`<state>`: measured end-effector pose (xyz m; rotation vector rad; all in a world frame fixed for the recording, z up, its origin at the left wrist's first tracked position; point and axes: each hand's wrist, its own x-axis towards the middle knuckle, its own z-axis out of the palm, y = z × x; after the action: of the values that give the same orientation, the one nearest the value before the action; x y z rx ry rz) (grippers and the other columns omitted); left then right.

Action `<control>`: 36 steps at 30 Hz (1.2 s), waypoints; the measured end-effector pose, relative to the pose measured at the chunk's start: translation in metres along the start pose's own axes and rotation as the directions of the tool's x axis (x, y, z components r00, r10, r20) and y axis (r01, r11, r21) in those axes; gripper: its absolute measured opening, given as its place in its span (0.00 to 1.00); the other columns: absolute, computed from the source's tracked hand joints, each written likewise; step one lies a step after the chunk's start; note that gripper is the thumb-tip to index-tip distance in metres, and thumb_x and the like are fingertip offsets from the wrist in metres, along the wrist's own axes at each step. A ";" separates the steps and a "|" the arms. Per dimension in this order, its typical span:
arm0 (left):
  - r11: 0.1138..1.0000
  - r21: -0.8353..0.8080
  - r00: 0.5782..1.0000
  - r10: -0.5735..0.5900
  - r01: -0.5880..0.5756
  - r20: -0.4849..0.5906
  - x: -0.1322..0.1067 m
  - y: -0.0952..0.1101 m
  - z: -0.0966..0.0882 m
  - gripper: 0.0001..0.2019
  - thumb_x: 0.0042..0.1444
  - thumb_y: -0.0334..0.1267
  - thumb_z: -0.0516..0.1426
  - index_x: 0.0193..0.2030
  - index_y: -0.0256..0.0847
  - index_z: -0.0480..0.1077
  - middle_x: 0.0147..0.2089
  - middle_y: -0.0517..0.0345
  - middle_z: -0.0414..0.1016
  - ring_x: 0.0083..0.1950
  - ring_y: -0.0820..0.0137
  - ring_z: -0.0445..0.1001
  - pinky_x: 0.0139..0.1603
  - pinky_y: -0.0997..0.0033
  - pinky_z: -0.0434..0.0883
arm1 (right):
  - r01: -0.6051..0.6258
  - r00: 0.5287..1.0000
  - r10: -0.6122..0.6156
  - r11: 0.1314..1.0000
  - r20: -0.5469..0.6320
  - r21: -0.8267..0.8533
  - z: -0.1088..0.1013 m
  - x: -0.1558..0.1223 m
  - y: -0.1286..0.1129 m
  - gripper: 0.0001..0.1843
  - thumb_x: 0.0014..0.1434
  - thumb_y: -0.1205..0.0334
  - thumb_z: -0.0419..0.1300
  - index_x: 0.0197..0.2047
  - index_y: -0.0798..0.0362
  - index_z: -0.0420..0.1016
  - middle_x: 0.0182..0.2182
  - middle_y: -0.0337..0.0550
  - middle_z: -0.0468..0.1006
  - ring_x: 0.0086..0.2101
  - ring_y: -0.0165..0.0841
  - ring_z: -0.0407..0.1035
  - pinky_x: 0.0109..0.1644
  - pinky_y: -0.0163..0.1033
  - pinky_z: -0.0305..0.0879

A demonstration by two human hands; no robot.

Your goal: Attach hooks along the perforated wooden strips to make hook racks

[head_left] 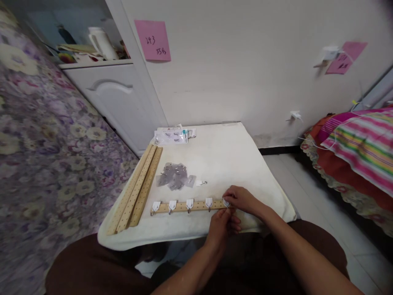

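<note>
A wooden strip with holes (181, 207) lies across the near part of the table, with several white hooks (190, 203) standing along it at intervals. At its right end, one more white hook (226, 203) is between my hands, partly covered by fingers. My right hand (244, 200) pinches this hook from above and the right. From below, my left hand (221, 224) has its fingertips closed at the hook's lower end, by the strip's near edge. Beyond the strip lies a pile of small clear packets (175, 176), and a single loose hook (202, 183) rests to their right.
More perforated wooden strips (136, 188) lie lengthwise along the left edge of the cloth-covered table (221, 157). Flat plastic packages (171, 136) sit at the far left corner. A floral curtain (67, 164) hangs at left; a bed with striped cover (365, 139) stands at right.
</note>
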<state>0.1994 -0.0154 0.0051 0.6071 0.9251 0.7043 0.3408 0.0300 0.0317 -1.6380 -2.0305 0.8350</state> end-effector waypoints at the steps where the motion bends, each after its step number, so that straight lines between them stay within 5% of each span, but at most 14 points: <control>1: 1.000 0.002 1.000 -0.001 0.001 0.001 0.001 0.000 0.000 0.15 0.49 0.47 0.57 0.36 0.36 0.67 0.24 0.59 0.72 0.20 0.75 0.68 0.22 0.76 0.61 | -0.005 1.000 0.005 1.000 0.007 0.011 0.000 -0.001 0.000 0.11 0.55 0.60 0.54 0.35 0.52 0.76 0.33 0.42 0.75 0.32 0.30 0.67 0.36 0.33 0.58; 22: 0.998 0.051 0.999 -0.040 0.042 -0.024 0.003 0.000 -0.002 0.10 0.51 0.43 0.55 0.35 0.38 0.64 0.22 0.60 0.72 0.19 0.74 0.69 0.20 0.76 0.61 | -0.146 0.989 0.140 0.982 0.055 0.118 0.007 0.010 0.013 0.10 0.45 0.58 0.62 0.32 0.52 0.76 0.26 0.38 0.76 0.26 0.28 0.67 0.28 0.31 0.56; 36: 0.998 0.062 0.999 -0.032 0.034 -0.029 0.000 0.002 -0.001 0.11 0.52 0.43 0.54 0.37 0.37 0.64 0.22 0.61 0.72 0.18 0.75 0.69 0.19 0.77 0.62 | -0.038 0.998 0.032 0.992 0.053 0.123 0.000 0.006 0.010 0.11 0.52 0.58 0.56 0.35 0.52 0.77 0.31 0.41 0.78 0.31 0.31 0.69 0.33 0.33 0.60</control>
<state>0.1981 -0.0144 0.0062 0.6369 0.9836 0.6580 0.3465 0.0367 0.0247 -1.6033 -1.9472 1.0041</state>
